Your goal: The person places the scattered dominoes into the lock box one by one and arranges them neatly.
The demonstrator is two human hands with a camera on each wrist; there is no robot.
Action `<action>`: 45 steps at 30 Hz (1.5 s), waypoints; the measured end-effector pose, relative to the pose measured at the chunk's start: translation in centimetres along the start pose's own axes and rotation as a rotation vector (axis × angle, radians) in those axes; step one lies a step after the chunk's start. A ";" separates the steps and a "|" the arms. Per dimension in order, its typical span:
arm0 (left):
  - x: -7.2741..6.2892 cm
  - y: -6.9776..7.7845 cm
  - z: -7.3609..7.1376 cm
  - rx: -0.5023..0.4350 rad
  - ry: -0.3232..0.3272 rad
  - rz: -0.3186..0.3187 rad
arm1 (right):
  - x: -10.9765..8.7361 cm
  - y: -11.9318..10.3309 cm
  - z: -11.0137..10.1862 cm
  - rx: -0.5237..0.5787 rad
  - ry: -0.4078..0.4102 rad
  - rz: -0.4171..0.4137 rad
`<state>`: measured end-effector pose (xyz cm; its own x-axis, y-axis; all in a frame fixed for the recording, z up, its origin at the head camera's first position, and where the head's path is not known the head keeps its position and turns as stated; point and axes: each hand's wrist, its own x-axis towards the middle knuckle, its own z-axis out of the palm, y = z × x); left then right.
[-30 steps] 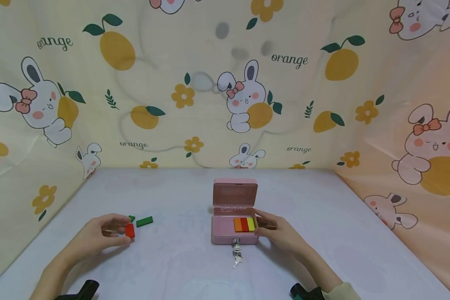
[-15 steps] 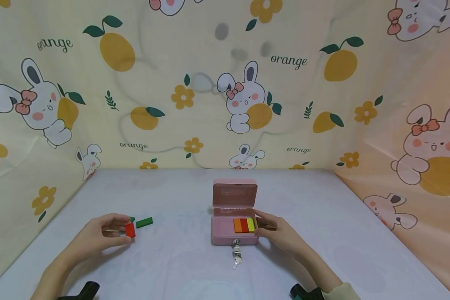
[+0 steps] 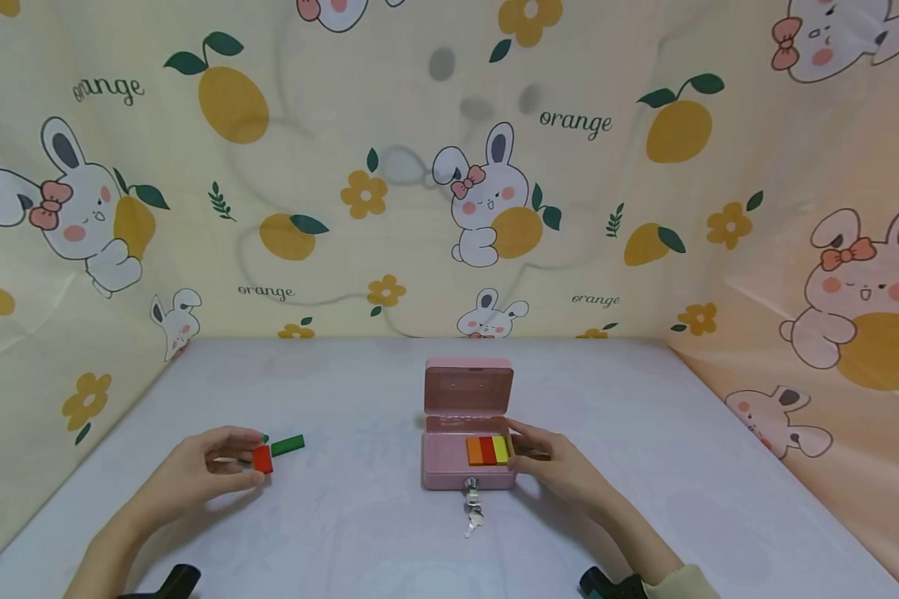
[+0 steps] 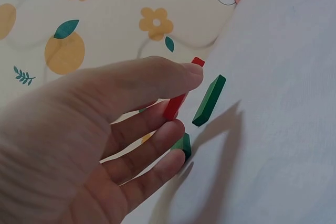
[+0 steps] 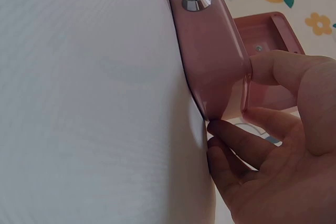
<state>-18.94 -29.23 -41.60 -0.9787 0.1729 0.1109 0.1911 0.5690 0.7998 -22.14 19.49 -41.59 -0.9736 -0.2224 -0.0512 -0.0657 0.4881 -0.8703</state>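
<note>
Two hands are at work: the left grip (image 3: 206,464) pinches a red block (image 3: 263,459) between thumb and fingers, well left of the pink box (image 3: 445,480); the right grip (image 3: 562,466) holds the box's right side at the rim. In the left wrist view, the red block's long axis slants close to the line of a long green block (image 4: 209,100), also left of the box. Another green block (image 4: 185,146), left of the box too, is partly hidden by fingers. Inside the box's right part, an orange block (image 3: 473,451), a second red block (image 3: 487,450) and a yellow block (image 3: 500,449) lie side by side, long axes front to back. The lid (image 3: 468,391) stands open at the box's back; keys (image 3: 474,516) hang at its front.
</note>
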 end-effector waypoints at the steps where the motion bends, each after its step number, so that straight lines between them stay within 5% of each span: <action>1: 0.0 0.0 0.0 0.001 0.000 0.004 | 0.0 0.0 0.0 0.004 -0.002 0.002; 45: 0.4 1.4 1.8 -0.026 -0.018 -0.037 | -0.1 -0.1 0.1 -0.003 0.010 -0.001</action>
<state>-18.90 -26.91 -41.50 -0.9835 0.1666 0.0707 0.1526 0.5538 0.8185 -21.99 19.45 -41.57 -0.9757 -0.2142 -0.0452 -0.0674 0.4903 -0.8690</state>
